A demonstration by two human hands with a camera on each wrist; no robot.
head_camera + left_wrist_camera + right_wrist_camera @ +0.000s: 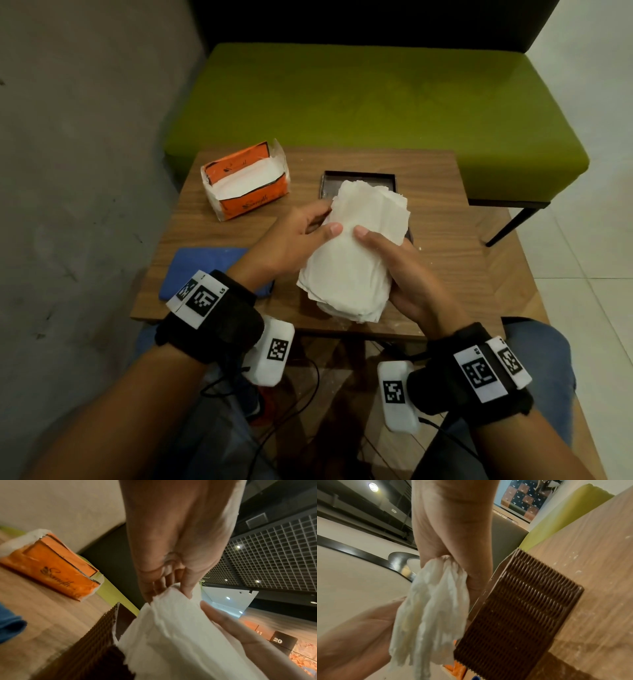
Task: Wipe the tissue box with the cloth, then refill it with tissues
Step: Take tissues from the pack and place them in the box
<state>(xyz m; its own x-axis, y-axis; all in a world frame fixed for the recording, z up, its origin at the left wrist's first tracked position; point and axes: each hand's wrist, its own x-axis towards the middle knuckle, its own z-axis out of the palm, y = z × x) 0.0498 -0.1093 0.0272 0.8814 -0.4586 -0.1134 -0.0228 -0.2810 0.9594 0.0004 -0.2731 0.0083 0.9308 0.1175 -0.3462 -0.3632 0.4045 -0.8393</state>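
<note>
A thick stack of white tissues (356, 250) is held above the wooden table, over the near end of the dark brown woven tissue box (359, 180), which stands open on top. My left hand (301, 236) grips the stack's left side, thumb on top. My right hand (394, 263) holds the right side from below, thumb on top. In the left wrist view the tissues (171, 635) hang beside the box's ribbed wall (96, 635). The right wrist view shows the stack's layered edge (433, 601) next to the box (518, 612). The blue cloth (205, 270) lies folded at the table's near left.
An opened orange tissue pack (245, 183) with white tissues inside lies at the table's (445, 260) far left. A green bench (376, 109) stands right behind the table. A grey wall is on the left, tiled floor on the right. My knees sit under the near edge.
</note>
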